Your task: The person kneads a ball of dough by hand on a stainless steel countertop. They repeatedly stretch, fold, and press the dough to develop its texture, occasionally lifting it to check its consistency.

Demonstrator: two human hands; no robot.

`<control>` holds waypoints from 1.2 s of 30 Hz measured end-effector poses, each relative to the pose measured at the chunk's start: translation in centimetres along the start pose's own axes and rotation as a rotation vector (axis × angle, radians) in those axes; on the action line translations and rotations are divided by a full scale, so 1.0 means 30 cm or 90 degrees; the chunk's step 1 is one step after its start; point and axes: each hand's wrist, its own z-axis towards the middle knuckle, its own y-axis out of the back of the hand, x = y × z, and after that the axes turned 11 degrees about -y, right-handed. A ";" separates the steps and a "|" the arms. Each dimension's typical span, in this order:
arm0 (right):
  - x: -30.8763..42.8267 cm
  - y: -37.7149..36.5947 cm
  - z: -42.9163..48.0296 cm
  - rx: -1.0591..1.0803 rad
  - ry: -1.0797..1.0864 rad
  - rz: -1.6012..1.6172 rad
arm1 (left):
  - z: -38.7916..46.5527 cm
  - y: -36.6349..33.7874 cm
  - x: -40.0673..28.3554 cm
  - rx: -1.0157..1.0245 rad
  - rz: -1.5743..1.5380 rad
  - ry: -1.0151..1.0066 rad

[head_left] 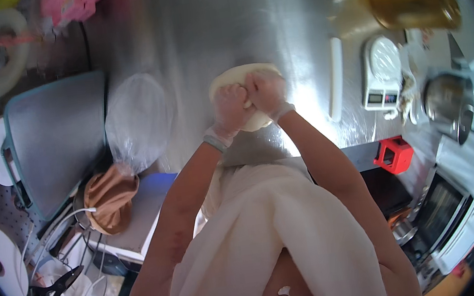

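A lump of pale dough (pixel 232 75) lies on the stainless steel worktop (pixel 203 26) in front of me. Both hands wear clear thin gloves. My left hand (pixel 231 107) is on the left part of the dough, its fingers curled into it. Close beside it, my right hand (pixel 268 91) grips the right part with bent fingers. The two hands nearly meet over the middle and hide much of the dough. Some dough also shows below, between the wrists.
On the left are a clear plastic bag (pixel 139 120) and a grey teal-rimmed board (pixel 62 135). A white rod (pixel 336 80) lies at right, near a digital scale (pixel 382 72) and a metal pitcher (pixel 448 100). Black scissors (pixel 54 292) hang lower left; a red holder (pixel 394 155) is by the worktop edge.
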 end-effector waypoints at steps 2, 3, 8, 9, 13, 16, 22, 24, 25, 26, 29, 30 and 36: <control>0.050 0.085 0.006 0.113 -0.065 0.054 | 0.003 -0.004 -0.012 -0.037 0.015 0.012; 0.052 0.138 -0.001 0.160 -0.102 0.086 | 0.021 -0.003 -0.017 -0.052 0.015 0.008; -0.149 0.473 -0.289 0.167 -0.127 0.774 | 0.005 0.193 -0.172 -0.044 0.004 -0.105; -0.243 0.540 -0.361 0.195 -0.092 0.943 | 0.016 0.215 -0.236 -0.057 0.039 -0.108; -0.464 0.796 -0.728 0.078 0.044 1.349 | 0.122 0.077 -0.502 0.035 -0.194 -0.174; -0.592 0.936 -0.995 -0.121 0.155 1.433 | 0.217 -0.064 -0.907 0.169 -0.280 -0.294; -0.927 1.115 -1.522 -0.506 0.479 1.464 | 0.085 -0.455 -1.786 0.542 -0.633 -0.539; -1.013 1.153 -1.719 -0.634 0.525 1.385 | -0.023 -0.568 -2.019 0.842 -0.710 -0.443; -1.056 1.170 -1.824 -0.682 0.539 1.341 | -0.077 -0.605 -2.134 1.027 -0.713 -0.345; -1.087 1.189 -1.927 -0.737 0.550 1.298 | -0.126 -0.643 -2.230 1.129 -0.709 -0.370; -1.139 1.193 -2.220 -0.925 0.591 1.199 | -0.310 -0.727 -2.501 1.399 -0.721 -0.404; -1.157 1.179 -2.312 -0.977 0.614 1.163 | -0.391 -0.735 -2.581 1.444 -0.757 -0.354; -1.271 1.115 -2.770 -1.231 0.643 0.915 | -0.769 -1.018 -2.936 1.903 -0.448 -0.311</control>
